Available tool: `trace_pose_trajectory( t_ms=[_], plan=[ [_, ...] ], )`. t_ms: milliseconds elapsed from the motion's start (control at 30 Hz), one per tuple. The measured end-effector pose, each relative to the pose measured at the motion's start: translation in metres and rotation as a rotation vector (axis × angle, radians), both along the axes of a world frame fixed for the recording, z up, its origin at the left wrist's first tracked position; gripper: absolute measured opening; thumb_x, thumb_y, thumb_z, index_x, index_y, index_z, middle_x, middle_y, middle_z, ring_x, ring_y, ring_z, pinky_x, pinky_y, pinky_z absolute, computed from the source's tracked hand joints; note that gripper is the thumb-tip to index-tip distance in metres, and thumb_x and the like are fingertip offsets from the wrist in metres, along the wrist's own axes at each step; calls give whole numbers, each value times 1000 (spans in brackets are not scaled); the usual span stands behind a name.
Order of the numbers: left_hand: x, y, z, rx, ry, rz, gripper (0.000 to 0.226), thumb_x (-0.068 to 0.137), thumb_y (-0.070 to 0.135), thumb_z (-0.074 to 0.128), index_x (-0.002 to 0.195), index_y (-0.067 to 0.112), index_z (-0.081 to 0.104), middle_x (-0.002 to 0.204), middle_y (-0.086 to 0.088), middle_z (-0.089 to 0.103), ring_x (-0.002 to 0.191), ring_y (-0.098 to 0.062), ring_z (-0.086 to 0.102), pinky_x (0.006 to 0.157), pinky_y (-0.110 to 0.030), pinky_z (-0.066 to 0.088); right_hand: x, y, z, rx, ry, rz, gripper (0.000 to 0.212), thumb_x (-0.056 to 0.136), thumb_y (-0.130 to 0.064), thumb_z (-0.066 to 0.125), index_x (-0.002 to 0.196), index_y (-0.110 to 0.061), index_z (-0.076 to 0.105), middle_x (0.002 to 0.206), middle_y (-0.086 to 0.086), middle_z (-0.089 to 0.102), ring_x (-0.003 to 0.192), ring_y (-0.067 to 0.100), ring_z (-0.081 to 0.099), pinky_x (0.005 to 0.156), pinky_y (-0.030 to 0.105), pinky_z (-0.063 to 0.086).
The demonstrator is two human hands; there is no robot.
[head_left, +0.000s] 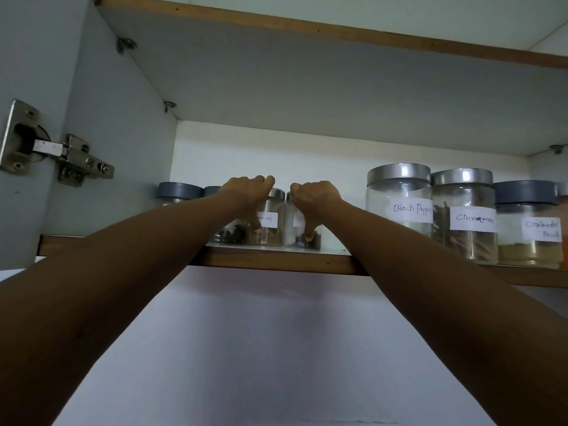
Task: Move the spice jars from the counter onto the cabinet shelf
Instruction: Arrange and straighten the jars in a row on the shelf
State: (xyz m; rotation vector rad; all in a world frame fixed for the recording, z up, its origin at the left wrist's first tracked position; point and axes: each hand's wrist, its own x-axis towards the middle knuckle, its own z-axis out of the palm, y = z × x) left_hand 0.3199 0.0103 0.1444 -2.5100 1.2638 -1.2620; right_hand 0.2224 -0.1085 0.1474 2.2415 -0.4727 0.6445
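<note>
Standing on the shelf (276, 261) near its front edge, two small jars were side by side. The left hand (246, 195) was curled round the left jar (270, 229), and the right hand (316, 199) round the right jar (292, 226). I think it was best to push both deeper, upright, and only then let go. The Black Pepper jar (399, 204) stood near on the right and a grey-lid jar (176, 192) on the left, so the room was narrow.

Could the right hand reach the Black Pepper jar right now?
Probably, once freed: the right hand grips a small jar, but the Black Pepper jar stands just beside it, nothing between.
</note>
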Motion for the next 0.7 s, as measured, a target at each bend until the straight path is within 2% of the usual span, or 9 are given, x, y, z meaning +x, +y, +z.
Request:
trace_pose_trajectory(
  t_ms=[67, 133, 200, 300, 367, 433, 500, 600, 700],
  plan=[
    [1, -1, -2, -19, 4, 2, 80, 62, 37, 85, 117, 9, 34, 113, -9, 53, 80, -20, 45, 67, -31, 38, 3, -5, -2, 21, -18, 14, 79, 67, -33, 81, 124, -3, 36, 111, 7, 59, 103, 25, 59, 92, 34, 40],
    [1, 0, -5, -28, -15, 17, 78, 64, 42, 82, 117, 8, 35, 114, -8, 53, 85, -21, 49, 70, -32, 40, 6, -9, -6, 6, -45, 3, 78, 75, -25, 76, 133, 0, 31, 125, 12, 54, 118, 27, 51, 110, 42, 23],
    [4, 1, -7, -4, -80, 32, 81, 70, 56, 71, 125, 7, 35, 128, -9, 49, 112, -26, 48, 91, -38, 40, 5, -10, -9, -73, -57, -85, 91, 79, -32, 72, 143, 1, 15, 142, 20, 38, 132, 36, 35, 114, 49, 12],
    [3, 9, -10, 1, -140, 92, 95, 82, 70, 40, 146, 6, 14, 155, -12, 17, 145, -29, 7, 115, -51, 11, -1, -6, -11, -123, -106, -113, 108, 78, -44, 70, 146, 0, -1, 152, 25, 13, 140, 44, 14, 116, 50, 7],
    [-2, 18, -12, -40, -167, 108, 84, 89, 66, 30, 149, 12, 10, 157, -10, 11, 145, -28, -1, 115, -52, 3, -7, 1, -11, -70, -148, -45, 109, 74, -52, 69, 146, 1, 5, 149, 25, 23, 138, 41, 22, 116, 48, 10],
    [-12, 28, -15, -36, -191, 91, 69, 93, 59, 31, 147, 16, 21, 155, -9, 22, 145, -28, 4, 115, -51, 2, -13, 8, -11, -21, -205, 61, 86, 78, -51, 66, 138, -1, 30, 134, 19, 48, 125, 34, 44, 109, 43, 26],
    [-24, 37, -20, -32, -229, 44, 53, 95, 49, 37, 137, 18, 41, 146, -8, 40, 142, -27, 19, 115, -49, 4, -22, 16, -16, -17, -315, 214, 49, 85, -45, 59, 114, -6, 54, 109, 11, 61, 101, 25, 54, 84, 35, 40],
    [-43, 50, -26, -61, -306, -37, 37, 95, 36, 40, 118, 15, 61, 123, -6, 61, 124, -23, 45, 114, -43, 15, -39, 32, -22, -12, -456, 334, 30, 91, -34, 50, 93, -7, 62, 89, 8, 63, 74, 19, 49, 60, 29, 33],
    [-65, 60, -28, -100, -337, -133, 31, 94, 28, 43, 102, 10, 67, 101, -7, 68, 99, -22, 56, 107, -39, 28, -64, 45, -31, -146, -485, 445, 17, 69, -15, 73, 64, -6, 60, 60, 8, 57, 49, 19, 46, 47, 24, 25]
  ],
)
